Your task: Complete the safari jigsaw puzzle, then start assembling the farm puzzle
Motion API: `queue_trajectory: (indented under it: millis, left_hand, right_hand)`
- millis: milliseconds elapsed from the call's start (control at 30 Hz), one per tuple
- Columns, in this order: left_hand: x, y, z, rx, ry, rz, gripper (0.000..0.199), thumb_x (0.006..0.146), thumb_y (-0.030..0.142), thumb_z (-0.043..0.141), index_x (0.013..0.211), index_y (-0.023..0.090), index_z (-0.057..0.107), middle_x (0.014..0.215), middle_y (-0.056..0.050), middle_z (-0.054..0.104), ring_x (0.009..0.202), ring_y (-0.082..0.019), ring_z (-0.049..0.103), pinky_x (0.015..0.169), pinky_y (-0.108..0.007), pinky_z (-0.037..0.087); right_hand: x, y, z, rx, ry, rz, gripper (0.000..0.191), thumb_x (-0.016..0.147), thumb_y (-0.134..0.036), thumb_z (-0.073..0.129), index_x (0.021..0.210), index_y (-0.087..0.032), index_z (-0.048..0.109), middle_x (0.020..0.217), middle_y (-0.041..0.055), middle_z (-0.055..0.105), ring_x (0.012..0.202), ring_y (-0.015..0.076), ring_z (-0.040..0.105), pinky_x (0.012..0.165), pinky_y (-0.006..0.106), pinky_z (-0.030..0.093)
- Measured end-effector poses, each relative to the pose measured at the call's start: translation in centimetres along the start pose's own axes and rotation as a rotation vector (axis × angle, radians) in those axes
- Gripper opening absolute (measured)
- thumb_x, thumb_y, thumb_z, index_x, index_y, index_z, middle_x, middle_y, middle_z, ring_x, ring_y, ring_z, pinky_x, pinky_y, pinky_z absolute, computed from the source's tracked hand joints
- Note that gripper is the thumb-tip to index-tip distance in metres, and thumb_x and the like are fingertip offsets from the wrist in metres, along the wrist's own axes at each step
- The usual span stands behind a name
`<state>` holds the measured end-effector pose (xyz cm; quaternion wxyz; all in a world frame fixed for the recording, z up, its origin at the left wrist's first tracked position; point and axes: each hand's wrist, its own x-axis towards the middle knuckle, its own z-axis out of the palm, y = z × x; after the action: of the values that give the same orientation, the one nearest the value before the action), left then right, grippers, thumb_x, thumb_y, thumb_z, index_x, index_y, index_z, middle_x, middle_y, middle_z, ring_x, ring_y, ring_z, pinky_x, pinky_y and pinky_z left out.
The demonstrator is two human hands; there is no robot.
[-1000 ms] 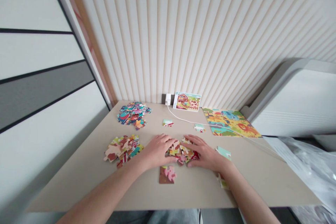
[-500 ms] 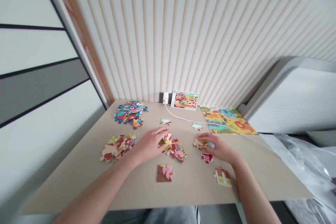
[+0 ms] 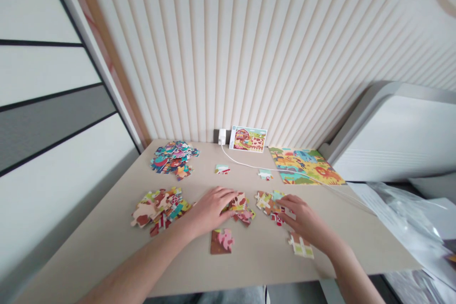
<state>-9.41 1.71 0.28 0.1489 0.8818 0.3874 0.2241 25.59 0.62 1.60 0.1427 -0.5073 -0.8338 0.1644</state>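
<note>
My left hand (image 3: 213,209) is over the middle pile of puzzle pieces (image 3: 245,217), its thumb and fingers closed round a brown-spotted piece (image 3: 239,200). Further right, my right hand (image 3: 301,218) pinches a puzzle piece, mostly hidden by the fingers. Beside those fingertips lie a brown and green piece (image 3: 264,201), a light blue and green piece (image 3: 278,194) and a red barn piece (image 3: 277,219). Nearer the front edge are a pink pig piece (image 3: 224,240) and a fence piece (image 3: 301,245).
A farm picture card (image 3: 248,139) leans on the back wall by a white charger (image 3: 222,136), whose cable crosses a jungle puzzle picture (image 3: 306,165). Two puzzle heaps lie left: a dark blue one (image 3: 173,156) and a farm one (image 3: 160,209). Sky pieces (image 3: 223,169) (image 3: 265,174) lie between.
The spotted piece in my left hand has gone from raised to lower over the pile. My right hand has moved toward the front, uncovering the brown and light blue pieces.
</note>
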Motion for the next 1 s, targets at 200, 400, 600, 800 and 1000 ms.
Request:
queue_trajectory:
  millis: [200, 400, 600, 800, 1000]
  left_hand:
    - [1.1, 1.6, 0.9, -0.051, 0.036, -0.001, 0.051, 0.093, 0.039, 0.074, 0.140, 0.028, 0.058, 0.134, -0.005, 0.069, 0.123, -0.025, 0.061, 0.108, -0.041, 0.047]
    - [0.5, 1.1, 0.6, 0.009, 0.023, 0.002, 0.063, 0.089, 0.040, 0.077, 0.146, 0.028, 0.052, 0.142, -0.007, 0.063, 0.130, -0.027, 0.058, 0.112, -0.043, 0.044]
    - [-0.4, -0.7, -0.1, 0.093, -0.009, -0.094, 0.064, 0.082, 0.046, 0.083, 0.139, 0.028, 0.059, 0.130, -0.008, 0.067, 0.121, -0.029, 0.061, 0.107, -0.044, 0.046]
    - [0.1, -0.4, 0.5, 0.059, -0.009, -0.084, 0.052, 0.087, 0.043, 0.079, 0.134, 0.026, 0.063, 0.121, -0.007, 0.069, 0.115, -0.028, 0.061, 0.103, -0.040, 0.049]
    - [0.6, -0.4, 1.7, 0.033, 0.000, -0.058, 0.050, 0.089, 0.042, 0.078, 0.135, 0.026, 0.063, 0.121, -0.008, 0.070, 0.115, -0.027, 0.062, 0.102, -0.040, 0.049]
  right_hand:
    - [-4.0, -1.2, 1.2, -0.072, -0.032, 0.014, 0.028, 0.100, -0.043, 0.057, 0.117, -0.031, 0.076, 0.139, 0.0107, 0.063, 0.123, 0.0325, 0.063, 0.106, 0.050, 0.052]
    - [-3.1, -2.8, 1.6, 0.032, -0.039, -0.003, 0.028, 0.099, -0.040, 0.060, 0.124, -0.032, 0.072, 0.143, 0.0088, 0.060, 0.130, 0.0310, 0.059, 0.112, 0.049, 0.048]
    - [-2.9, -3.9, 1.6, 0.115, -0.033, 0.018, 0.052, 0.090, -0.021, 0.061, 0.141, -0.032, 0.060, 0.138, 0.0099, 0.062, 0.126, 0.0292, 0.061, 0.110, 0.046, 0.051]
    - [-4.2, -3.3, 0.1, 0.103, -0.117, 0.002, 0.062, 0.085, -0.013, 0.056, 0.143, -0.034, 0.059, 0.145, 0.0097, 0.055, 0.132, 0.0295, 0.058, 0.114, 0.046, 0.048]
    - [-4.3, -2.1, -0.7, 0.087, -0.043, 0.039, 0.055, 0.088, -0.019, 0.058, 0.141, -0.033, 0.062, 0.145, 0.0109, 0.056, 0.128, 0.0318, 0.061, 0.111, 0.049, 0.050]
